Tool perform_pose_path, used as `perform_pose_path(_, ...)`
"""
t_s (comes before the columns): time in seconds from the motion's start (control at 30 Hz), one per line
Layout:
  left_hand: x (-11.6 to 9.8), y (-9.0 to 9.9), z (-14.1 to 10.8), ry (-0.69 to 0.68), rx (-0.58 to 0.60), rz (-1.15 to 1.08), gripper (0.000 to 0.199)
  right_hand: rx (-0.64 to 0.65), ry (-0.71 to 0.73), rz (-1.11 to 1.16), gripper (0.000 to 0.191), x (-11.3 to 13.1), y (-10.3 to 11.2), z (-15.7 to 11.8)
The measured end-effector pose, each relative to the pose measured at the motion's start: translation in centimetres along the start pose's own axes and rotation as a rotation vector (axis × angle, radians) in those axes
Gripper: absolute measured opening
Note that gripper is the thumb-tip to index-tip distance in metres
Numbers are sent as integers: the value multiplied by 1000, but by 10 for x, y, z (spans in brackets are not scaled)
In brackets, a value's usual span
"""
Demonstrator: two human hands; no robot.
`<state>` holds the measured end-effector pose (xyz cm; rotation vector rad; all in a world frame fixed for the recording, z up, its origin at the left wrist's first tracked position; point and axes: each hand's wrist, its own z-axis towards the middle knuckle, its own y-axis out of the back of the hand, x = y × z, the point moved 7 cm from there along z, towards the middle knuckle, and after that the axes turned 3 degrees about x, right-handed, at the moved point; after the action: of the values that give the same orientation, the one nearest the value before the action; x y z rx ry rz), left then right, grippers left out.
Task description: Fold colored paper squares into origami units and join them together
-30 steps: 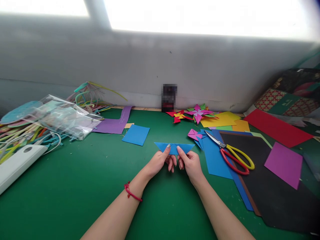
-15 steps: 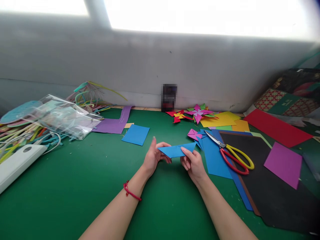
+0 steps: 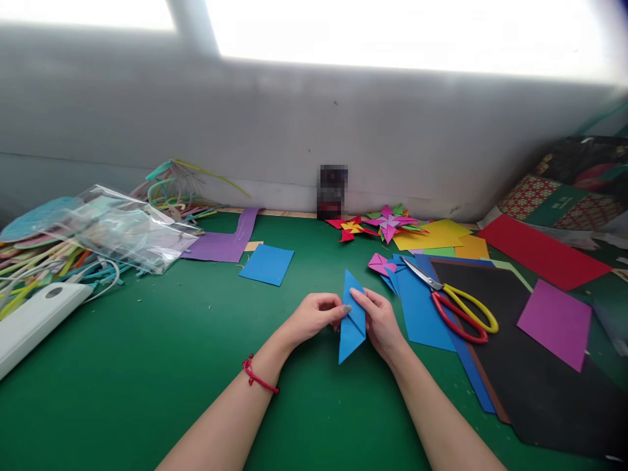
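Observation:
Between my hands is a folded piece of blue paper (image 3: 352, 330), a slanted four-sided shape standing lengthwise with a pointed top and bottom. My left hand (image 3: 316, 316) pinches its left edge, the thumb lying on the front by a crease. On the other side, my right hand (image 3: 381, 320) grips the right edge with its thumb on the upper face; the fingers behind are partly hidden. A flat blue paper square (image 3: 267, 265) lies to the left, beyond my left hand. Folded pink and blue paper pieces (image 3: 380, 264) rest just beyond my right hand.
Scissors (image 3: 444, 288) with red and yellow handles lie on blue and black sheets (image 3: 530, 353) at right. Folded paper stars (image 3: 387, 222) sit at the back. A clear plastic bag (image 3: 132, 229), pipe cleaners and a white power strip (image 3: 44, 320) occupy the left of the green table (image 3: 186, 353).
The folded blue paper has turned from lying crosswise to standing lengthwise. My left hand has gone from spread fingers with the thumb raised to a pinch on its edge.

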<state>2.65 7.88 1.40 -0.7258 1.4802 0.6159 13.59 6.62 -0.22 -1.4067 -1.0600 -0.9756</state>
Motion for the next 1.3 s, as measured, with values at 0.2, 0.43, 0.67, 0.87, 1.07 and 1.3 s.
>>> perform_pose_path(0.2, 3, -3, 0, 7, 46, 13, 31, 12, 26, -38, 34, -4, -1, 1)
perform_pose_path(0.43, 6, -2, 0, 24, 88, -42, 29, 51, 111, -215, 34, 9, -6, -2)
perform_pose_path(0.67, 4, 0, -1, 18, 103, -58, 27, 99, 79, -178, 35, 7, -9, -4)
perform_pose_path(0.87, 4, -2, -1, 28, 107, -78, 26, 169, 13, -140, 36, 1, -13, -4)
perform_pose_path(1.07, 1, 4, 1, -11, 4, -60, 29, 128, 73, -201, 35, 9, -13, -4)
perform_pose_path(1.3, 1, 13, 2, -34, -135, -45, 31, 171, 76, -267, 35, 12, -19, -6)
